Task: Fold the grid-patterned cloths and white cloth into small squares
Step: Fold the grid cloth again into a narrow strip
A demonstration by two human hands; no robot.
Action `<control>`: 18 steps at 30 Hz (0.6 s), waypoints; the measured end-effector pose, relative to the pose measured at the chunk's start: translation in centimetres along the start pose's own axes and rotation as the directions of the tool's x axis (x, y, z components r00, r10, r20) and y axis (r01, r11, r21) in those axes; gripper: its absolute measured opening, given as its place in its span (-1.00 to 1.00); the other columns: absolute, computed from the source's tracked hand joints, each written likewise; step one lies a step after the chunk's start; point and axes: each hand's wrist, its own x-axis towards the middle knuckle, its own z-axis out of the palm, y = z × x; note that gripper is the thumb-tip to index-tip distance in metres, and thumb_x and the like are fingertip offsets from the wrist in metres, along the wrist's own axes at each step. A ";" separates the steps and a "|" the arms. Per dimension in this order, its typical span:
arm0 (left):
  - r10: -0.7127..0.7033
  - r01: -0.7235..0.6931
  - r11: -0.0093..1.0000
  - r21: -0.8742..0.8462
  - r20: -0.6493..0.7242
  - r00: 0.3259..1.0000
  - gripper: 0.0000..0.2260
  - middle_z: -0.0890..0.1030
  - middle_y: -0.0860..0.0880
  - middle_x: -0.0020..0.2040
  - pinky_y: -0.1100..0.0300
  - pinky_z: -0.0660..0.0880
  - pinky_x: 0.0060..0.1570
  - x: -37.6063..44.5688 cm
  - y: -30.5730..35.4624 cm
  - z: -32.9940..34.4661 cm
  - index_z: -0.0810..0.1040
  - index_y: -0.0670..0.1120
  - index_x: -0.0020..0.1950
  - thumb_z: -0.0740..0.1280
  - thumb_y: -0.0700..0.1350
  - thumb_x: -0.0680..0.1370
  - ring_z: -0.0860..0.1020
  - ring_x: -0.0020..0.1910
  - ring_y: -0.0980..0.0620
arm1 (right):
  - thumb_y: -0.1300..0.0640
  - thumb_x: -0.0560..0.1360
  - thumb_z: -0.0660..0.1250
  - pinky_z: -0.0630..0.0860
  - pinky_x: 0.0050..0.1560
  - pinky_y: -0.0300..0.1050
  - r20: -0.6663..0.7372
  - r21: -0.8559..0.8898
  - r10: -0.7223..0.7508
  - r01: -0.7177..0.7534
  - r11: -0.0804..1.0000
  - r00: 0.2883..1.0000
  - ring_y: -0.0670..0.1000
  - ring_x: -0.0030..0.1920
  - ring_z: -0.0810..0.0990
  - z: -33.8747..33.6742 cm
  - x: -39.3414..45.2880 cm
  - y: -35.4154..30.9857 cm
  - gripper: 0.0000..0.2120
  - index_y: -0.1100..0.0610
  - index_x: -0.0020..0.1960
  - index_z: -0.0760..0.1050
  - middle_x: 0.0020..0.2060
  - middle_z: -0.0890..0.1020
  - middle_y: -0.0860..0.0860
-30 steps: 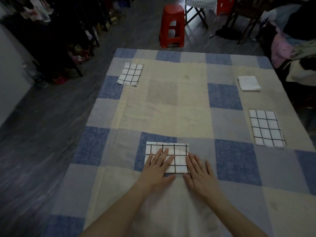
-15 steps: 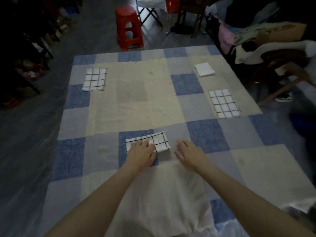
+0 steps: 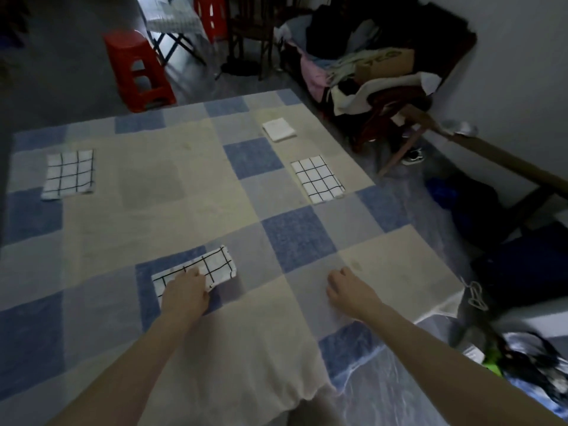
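Observation:
A folded grid-patterned cloth lies slanted on the checked blanket right in front of me. My left hand covers its near left part with bent fingers and grips it. My right hand is off to the right, apart from the cloth, fingers loosely curled over the blanket and holding nothing. Two more folded grid cloths lie flat, one at the far left and one at the right. A small folded white cloth sits behind the right one.
The blanket's right edge ends near my right hand, with dark bags on the floor beyond. A chair heaped with clothes stands at the back right. A red stool stands behind the blanket.
My right hand left the near grid cloth and moved right. My left hand stayed on the cloth, which has turned slantwise. My view has swung to the right.

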 end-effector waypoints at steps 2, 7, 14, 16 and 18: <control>-0.022 0.022 1.000 -0.015 0.031 0.999 -0.81 0.58 -0.07 0.05 0.06 0.55 -0.08 0.2 0.0 -0.2 0.56 -0.12 0.04 0.19 -0.10 0.57 0.58 -0.01 -0.07 | -0.01 0.58 0.14 0.42 0.00 -0.03 0.055 0.002 -0.008 0.008 1.000 0.998 0.18 0.06 0.54 -1.2 1.6 -0.3 -0.75 0.16 0.04 0.42 0.09 0.48 0.19; -0.142 0.139 0.988 0.069 0.038 0.989 -0.84 0.48 0.09 -0.31 -0.13 0.10 0.44 1.1 2.9 -3.4 0.46 0.05 -0.23 0.18 -0.11 0.54 0.57 -0.04 0.02 | -0.05 0.54 0.16 0.38 -0.19 -0.13 0.042 0.008 -0.045 0.045 0.999 0.998 0.10 -0.14 0.54 -4.6 6.4 -0.4 -0.73 0.11 -0.23 0.37 -0.20 0.52 0.09; -0.194 0.185 0.980 -0.071 -0.151 0.969 -0.79 0.65 -0.04 -0.06 0.03 0.31 0.16 6.1 12.8 -10.0 0.58 -0.01 -0.07 0.19 0.03 0.55 0.58 -0.02 -0.13 | -0.03 0.53 0.22 0.46 -0.04 0.03 -0.212 -0.032 -0.243 0.241 0.970 0.947 0.16 0.08 0.51 -10.7 16.2 -1.1 -0.69 0.17 0.15 0.41 0.07 0.50 0.12; -0.206 0.187 0.976 -0.113 -0.200 0.958 -0.79 0.64 -0.07 -0.09 0.08 0.33 -0.06 7.0 15.3 -11.2 0.54 -0.04 -0.12 0.20 0.03 0.55 0.57 -0.04 -0.17 | -0.05 0.52 0.27 0.44 0.03 0.08 -0.274 -0.088 -0.264 0.250 0.964 0.925 0.17 0.18 0.44 -11.8 18.9 -1.5 -0.59 0.18 0.24 0.35 0.15 0.45 0.13; -0.216 0.178 0.967 -0.181 -0.222 0.951 -0.85 0.62 -0.08 -0.11 0.08 0.28 -0.18 7.4 16.8 -11.6 0.45 -0.01 -0.18 0.21 0.01 0.54 0.56 -0.08 -0.18 | -0.12 0.50 0.29 0.41 0.12 0.13 -0.278 -0.075 -0.228 0.216 0.974 0.933 0.17 0.26 0.39 -12.5 21.4 -1.9 -0.47 0.19 0.32 0.30 0.24 0.42 0.14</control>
